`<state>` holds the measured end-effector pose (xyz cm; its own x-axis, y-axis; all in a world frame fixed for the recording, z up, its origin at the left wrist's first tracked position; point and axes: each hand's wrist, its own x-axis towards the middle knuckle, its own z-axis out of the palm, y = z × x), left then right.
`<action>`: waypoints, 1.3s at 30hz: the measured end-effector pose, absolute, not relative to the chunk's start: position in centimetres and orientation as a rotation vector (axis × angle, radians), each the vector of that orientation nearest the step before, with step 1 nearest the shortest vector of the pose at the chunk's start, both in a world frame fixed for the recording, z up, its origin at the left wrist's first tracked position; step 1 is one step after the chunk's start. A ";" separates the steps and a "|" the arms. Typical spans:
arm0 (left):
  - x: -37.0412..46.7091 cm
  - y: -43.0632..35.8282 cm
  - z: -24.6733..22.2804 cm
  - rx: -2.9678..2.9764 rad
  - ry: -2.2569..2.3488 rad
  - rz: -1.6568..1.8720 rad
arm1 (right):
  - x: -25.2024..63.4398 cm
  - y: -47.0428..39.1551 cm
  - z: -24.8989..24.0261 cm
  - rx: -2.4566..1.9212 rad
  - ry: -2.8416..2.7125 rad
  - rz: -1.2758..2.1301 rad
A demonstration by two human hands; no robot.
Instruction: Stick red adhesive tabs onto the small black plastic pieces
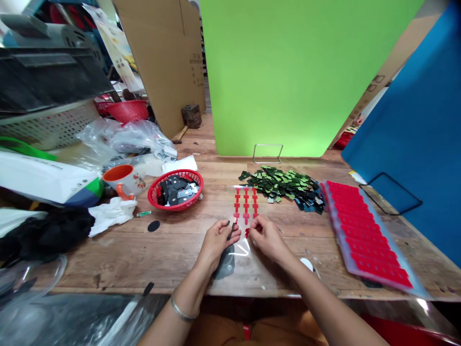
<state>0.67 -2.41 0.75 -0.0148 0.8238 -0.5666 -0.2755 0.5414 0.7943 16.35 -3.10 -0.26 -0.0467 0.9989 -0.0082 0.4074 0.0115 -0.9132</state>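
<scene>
Head, left hand (219, 238) upturned, right hand (267, 237) downturned

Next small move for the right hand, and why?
Probably settle the lowest red piece in line with the middle red column: it sits just below that column, and the fingertips of the right hand are right beside it. Whether they touch it, I can't tell. The left hand holds something dark.

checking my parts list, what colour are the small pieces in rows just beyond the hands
The small pieces are red, best seen in the head view.
</scene>
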 end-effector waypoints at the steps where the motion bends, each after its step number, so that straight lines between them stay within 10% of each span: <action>1: 0.6 -2.4 0.7 0.536 1.309 0.940 | 16.6 -3.2 -0.3 -1.439 -1.459 1.107; 39: 2.3 -6.8 4.6 0.528 0.957 0.834 | 14.4 -7.4 0.7 -1.287 -1.080 1.169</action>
